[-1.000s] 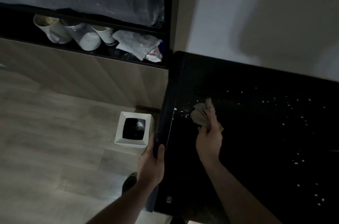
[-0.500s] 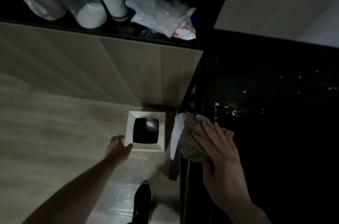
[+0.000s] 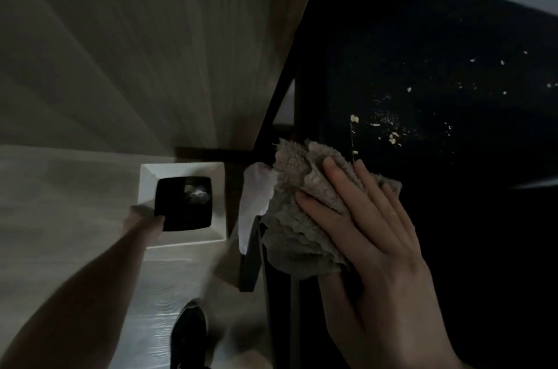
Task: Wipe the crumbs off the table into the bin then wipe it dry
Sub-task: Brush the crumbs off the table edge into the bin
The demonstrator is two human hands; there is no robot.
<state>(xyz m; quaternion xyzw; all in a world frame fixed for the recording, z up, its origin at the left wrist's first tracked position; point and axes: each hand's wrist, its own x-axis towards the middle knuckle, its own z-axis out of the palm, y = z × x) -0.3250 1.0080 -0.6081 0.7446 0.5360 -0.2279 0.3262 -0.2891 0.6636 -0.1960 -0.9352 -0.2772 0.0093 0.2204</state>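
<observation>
Left hand (image 3: 144, 219), lately off the table (image 3: 422, 217) edge, now grips the bin (image 3: 181, 202) rim; right hand (image 3: 371, 235) presses the cloth (image 3: 299, 187) with fingers flat, crumbs (image 3: 392, 136) beyond its fingertips, suggesting the bin is being positioned for sweeping.

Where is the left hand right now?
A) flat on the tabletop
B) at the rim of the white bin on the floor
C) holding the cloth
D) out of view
B: the left hand reaches down to the near-left rim of the white bin, while the right hand presses the cloth.
</observation>
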